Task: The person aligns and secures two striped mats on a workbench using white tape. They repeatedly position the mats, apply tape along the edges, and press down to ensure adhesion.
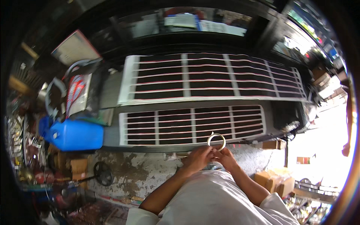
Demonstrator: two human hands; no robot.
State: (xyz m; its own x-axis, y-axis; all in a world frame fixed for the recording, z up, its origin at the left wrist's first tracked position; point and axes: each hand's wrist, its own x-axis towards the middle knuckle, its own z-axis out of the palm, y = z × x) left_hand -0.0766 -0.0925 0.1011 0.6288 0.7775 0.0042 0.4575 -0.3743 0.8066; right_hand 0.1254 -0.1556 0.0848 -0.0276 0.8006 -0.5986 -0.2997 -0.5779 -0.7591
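Left hand [199, 160] and right hand [226, 159] both pinching white tape roll [210, 142], fingers closed; lower black-striped sheet [174, 125] just beyond.

Shows a blue jerrycan [80, 135] at nine o'clock, a pale red-edged board [76, 48] at ten and white papers [182, 20] at twelve. Includes a black wheel [103, 173] at eight, cardboard boxes [267, 182] at four.

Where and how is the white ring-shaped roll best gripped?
Probably by the near rim, where the left hand and right hand meet, coming from the person's side: the white roll is a ring with an open centre, so its band could be pinched.
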